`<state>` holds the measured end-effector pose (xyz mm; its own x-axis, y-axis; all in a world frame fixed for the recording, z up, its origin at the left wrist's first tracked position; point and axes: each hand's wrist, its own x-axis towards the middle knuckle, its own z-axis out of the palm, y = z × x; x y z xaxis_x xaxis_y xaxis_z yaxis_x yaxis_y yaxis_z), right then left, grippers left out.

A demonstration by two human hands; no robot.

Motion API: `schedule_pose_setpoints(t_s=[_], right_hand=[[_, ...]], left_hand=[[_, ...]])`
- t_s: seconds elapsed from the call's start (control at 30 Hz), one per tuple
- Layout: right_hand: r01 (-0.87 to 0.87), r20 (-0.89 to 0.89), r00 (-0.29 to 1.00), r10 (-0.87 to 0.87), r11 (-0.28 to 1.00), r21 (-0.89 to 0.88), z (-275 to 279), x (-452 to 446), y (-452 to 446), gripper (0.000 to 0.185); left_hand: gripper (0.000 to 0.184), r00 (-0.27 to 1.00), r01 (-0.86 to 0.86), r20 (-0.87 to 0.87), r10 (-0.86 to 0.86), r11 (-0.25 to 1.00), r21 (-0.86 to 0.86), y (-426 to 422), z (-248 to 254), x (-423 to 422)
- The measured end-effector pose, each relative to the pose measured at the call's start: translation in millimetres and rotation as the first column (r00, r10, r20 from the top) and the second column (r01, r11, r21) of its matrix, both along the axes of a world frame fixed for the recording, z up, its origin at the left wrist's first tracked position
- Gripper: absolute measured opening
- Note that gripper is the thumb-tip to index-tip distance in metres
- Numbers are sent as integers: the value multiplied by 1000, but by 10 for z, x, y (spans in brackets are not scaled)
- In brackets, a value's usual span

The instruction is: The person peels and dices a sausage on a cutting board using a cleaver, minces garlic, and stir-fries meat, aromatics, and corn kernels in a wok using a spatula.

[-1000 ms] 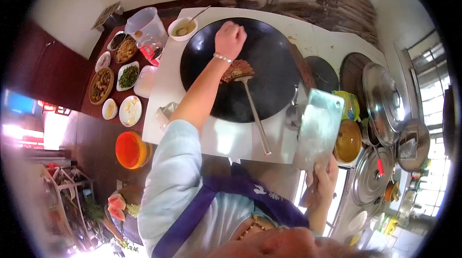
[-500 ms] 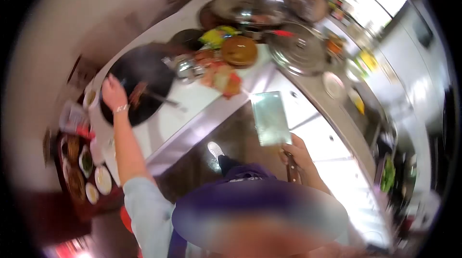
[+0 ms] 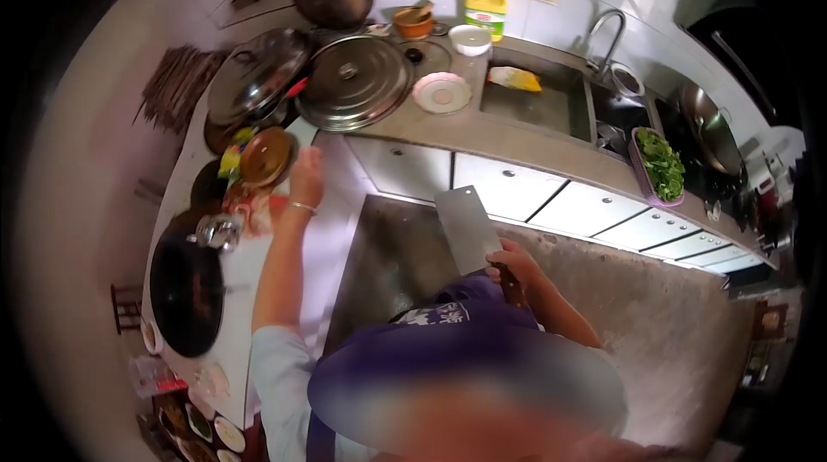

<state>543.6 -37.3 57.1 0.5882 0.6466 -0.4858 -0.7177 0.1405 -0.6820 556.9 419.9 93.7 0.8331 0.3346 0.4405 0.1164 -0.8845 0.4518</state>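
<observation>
My right hand (image 3: 519, 270) is wrapped round the dark wooden handle of a cleaver (image 3: 469, 229). The broad metal blade points up and away, over the floor in front of my apron. My left hand (image 3: 306, 179), a bracelet at its wrist, is over the edge of the white counter, just right of a brown round dish (image 3: 266, 157). Its fingers are too blurred to show whether they hold anything. Beside that forearm lie a reddish plastic bag (image 3: 254, 210) and a shiny metal container (image 3: 219, 233). Nearer to me on the same counter rests a black wok (image 3: 185, 290).
A large round metal lid (image 3: 355, 83) covers the counter corner. Along the right run a white-pink plate (image 3: 442, 93), a sink (image 3: 538, 109) with a faucet (image 3: 613, 27), a basket of leafy greens (image 3: 662, 167) and another wok (image 3: 708, 130). Several filled dishes (image 3: 229, 434) stand at lower left.
My view has turned to the right, toward the sink. My left hand has left the black wok and come to the brown dish. The cleaver stays in my right hand.
</observation>
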Motion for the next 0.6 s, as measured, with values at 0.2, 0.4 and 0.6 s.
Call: schedule_pose_setpoints(t_s=[0.2, 0.4, 0.6], right_hand=[[261, 37, 964, -262, 965, 32, -176, 1108, -1027, 32], [385, -12, 921, -389, 916, -115, -245, 2412, -1949, 35], [427, -53, 898, -437, 894, -136, -420, 3157, -2417, 36]], left_hand=[[45, 833, 552, -62, -550, 834, 15, -1738, -138, 2462], [54, 740, 551, -556, -379, 816, 176, -3006, -1365, 5017], [85, 650, 535, -755, -82, 755, 379, -3539, -1664, 6209]])
